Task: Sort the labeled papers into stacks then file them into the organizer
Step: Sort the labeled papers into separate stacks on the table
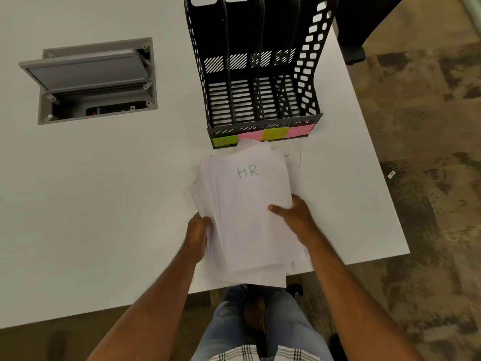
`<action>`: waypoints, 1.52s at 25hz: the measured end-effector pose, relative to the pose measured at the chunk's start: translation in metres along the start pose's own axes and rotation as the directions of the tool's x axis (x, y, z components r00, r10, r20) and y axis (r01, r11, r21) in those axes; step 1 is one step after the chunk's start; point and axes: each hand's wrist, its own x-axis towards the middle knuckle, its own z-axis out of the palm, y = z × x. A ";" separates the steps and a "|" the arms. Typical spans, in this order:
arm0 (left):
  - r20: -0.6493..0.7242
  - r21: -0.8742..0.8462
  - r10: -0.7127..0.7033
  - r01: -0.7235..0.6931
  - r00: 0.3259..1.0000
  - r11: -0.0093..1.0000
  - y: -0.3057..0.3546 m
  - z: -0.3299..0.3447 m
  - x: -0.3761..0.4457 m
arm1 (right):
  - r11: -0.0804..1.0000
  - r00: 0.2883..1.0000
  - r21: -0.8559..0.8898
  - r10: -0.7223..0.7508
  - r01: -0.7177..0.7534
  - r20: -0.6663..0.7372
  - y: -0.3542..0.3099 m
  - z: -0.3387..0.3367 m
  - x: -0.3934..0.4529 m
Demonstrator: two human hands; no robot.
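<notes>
A loose pile of white papers (pixel 242 201) lies near the table's front edge, its top sheet marked "HR" in green. My left hand (pixel 197 234) grips the pile's left edge. My right hand (pixel 294 213) holds the right side, thumb on the top sheet. Just beyond the pile stands a black slotted organizer (pixel 260 74) with several upright compartments, all without papers. Green, pink and yellow sticky labels (pixel 263 134) run along its front lip. Another sheet (pixel 291 157) peeks out under the pile at the far right.
The white table (pixel 104 204) has an open grey cable hatch (pixel 93 79) at the far left. The table's right edge and front edge are close to the pile. A dark chair (pixel 354 27) stands past the far right corner on patterned carpet.
</notes>
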 end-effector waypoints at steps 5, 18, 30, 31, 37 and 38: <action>0.066 0.021 0.027 -0.029 0.997 0.999 -0.002 -0.002 -0.002 | 0.991 0.999 0.124 0.045 -0.044 -0.003 0.021 0.019 0.022; -0.300 0.498 0.365 -0.182 0.881 0.848 0.008 0.038 -0.027 | 0.946 0.989 0.295 0.107 -0.132 0.101 0.030 0.018 0.021; 0.127 0.475 0.208 -0.243 0.970 0.845 0.030 0.051 -0.031 | 0.977 0.998 0.202 0.058 -0.062 0.028 0.040 0.020 0.016; 0.157 0.511 0.207 -0.259 0.966 0.820 0.030 0.051 -0.032 | 0.975 0.999 0.219 0.045 -0.043 -0.001 0.038 0.019 0.014; 0.402 0.245 0.006 -0.114 0.916 0.963 0.041 0.059 -0.045 | 0.872 0.996 0.481 -0.075 0.091 -0.053 0.039 -0.027 0.006; 0.406 0.280 -0.009 -0.115 0.914 0.953 0.042 0.062 -0.047 | 0.883 0.998 0.466 -0.064 0.052 0.011 0.043 -0.039 0.004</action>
